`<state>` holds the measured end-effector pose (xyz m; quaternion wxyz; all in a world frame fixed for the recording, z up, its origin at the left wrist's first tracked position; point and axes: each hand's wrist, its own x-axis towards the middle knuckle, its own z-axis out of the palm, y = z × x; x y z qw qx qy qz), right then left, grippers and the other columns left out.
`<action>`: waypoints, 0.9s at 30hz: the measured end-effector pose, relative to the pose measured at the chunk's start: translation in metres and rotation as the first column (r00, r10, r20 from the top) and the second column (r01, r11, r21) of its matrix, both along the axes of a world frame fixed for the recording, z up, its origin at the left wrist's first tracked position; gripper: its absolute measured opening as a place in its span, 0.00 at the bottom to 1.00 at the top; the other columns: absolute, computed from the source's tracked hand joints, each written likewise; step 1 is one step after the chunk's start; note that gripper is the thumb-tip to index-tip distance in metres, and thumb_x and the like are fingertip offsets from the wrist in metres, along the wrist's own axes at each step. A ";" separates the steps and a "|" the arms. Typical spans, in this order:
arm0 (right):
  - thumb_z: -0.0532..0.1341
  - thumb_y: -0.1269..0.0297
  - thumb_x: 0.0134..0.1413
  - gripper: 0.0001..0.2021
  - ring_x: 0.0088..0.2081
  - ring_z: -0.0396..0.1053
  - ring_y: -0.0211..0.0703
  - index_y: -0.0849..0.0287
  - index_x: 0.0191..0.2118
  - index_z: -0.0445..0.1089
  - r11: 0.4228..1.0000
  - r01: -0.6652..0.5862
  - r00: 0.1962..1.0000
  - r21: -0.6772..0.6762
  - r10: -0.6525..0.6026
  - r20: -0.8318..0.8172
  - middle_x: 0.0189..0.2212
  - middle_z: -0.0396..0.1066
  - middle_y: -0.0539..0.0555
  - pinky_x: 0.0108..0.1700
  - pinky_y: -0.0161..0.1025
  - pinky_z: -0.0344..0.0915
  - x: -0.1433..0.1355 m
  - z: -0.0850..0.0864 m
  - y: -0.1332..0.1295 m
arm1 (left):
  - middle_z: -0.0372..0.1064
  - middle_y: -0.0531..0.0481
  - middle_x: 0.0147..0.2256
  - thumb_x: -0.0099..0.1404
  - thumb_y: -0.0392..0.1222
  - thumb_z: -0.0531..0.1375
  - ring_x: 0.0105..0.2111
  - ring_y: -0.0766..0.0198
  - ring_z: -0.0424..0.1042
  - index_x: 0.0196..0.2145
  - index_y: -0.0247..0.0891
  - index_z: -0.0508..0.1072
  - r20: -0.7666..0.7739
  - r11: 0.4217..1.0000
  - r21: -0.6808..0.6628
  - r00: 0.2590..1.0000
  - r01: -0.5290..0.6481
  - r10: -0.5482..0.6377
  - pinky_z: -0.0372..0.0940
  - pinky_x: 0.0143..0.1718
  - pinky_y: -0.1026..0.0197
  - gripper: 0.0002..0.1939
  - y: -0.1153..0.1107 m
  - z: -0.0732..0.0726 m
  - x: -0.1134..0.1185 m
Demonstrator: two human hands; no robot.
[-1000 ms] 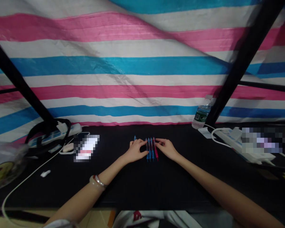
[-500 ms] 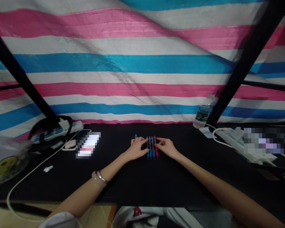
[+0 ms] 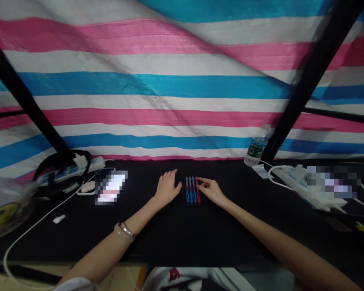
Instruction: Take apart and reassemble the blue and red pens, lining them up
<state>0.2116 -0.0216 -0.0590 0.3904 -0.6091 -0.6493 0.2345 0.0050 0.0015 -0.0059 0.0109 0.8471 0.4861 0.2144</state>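
Several pens lie side by side on the black table (image 3: 170,238), pointing away from me. Three are blue (image 3: 191,197), and a red pen (image 3: 199,195) is at the right end of the row. My left hand (image 3: 167,188) rests to the left of the row, apart from the pens, its thumb spread from the fingers. My right hand (image 3: 211,190) is at the right side of the row, fingers bent, its fingertips touching the red pen. Whether it grips the pen is too small to tell.
Left of my hands are a lit phone (image 3: 112,188), a white earbud (image 3: 59,219), an earbud case (image 3: 87,186), a power strip and a plastic bag (image 3: 6,206). At right stand a bottle (image 3: 256,151) and another power strip (image 3: 309,188) with cables.
My left hand has moved left, off the pens, and its thumb has spread. The blue tip beside its fingers no longer shows. My right hand stays at the red pen.
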 end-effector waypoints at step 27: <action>0.56 0.56 0.50 0.18 0.30 0.67 0.43 0.61 0.43 0.72 0.990 0.104 0.910 0.100 -0.055 -0.410 0.31 0.73 0.56 0.35 0.40 0.63 -0.003 0.003 -0.001 | 0.65 0.52 0.26 0.64 0.46 0.52 0.29 0.63 0.66 0.35 0.37 0.66 0.466 0.961 0.272 0.881 -0.052 -0.085 0.59 0.35 0.61 0.10 -0.004 0.007 0.001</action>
